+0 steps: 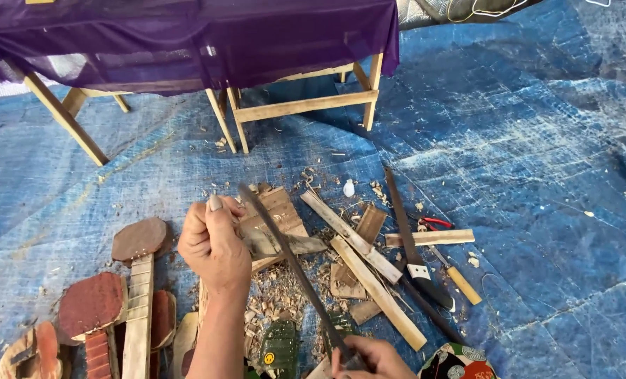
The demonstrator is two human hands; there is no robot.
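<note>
Far to the left of our fingers lie small carved wooden guitar-shaped bodies with reddish-brown rounded tops (91,303); we count four such tops, and one pale fretted neck (139,316) runs up to the topmost. Our left hand (213,245) is clenched into a fist, thumb up, around the top of a pale stick of wood (202,312) that stands nearly upright below the fist. Just right of those fingers runs the long dark metal blade (292,270): its long axis slants from the tip, touching the left knuckles at upper left, down to the handle at lower right. Our right hand (369,359) grasps that handle at the bottom edge, fingers curled tight around it.

Under the blade sit a block of stacked pale boards (274,224) and a heap of wood shavings (278,295). Right of the right fingers we count three long pale wooden slats (376,288), crossing one another. Beyond them lie a second dark long knife with a black handle (411,249), a small tool with a yellow wooden handle (460,281) and red-handled pliers (436,223). All rests on a blue woven tarpaulin (537,175).
</note>
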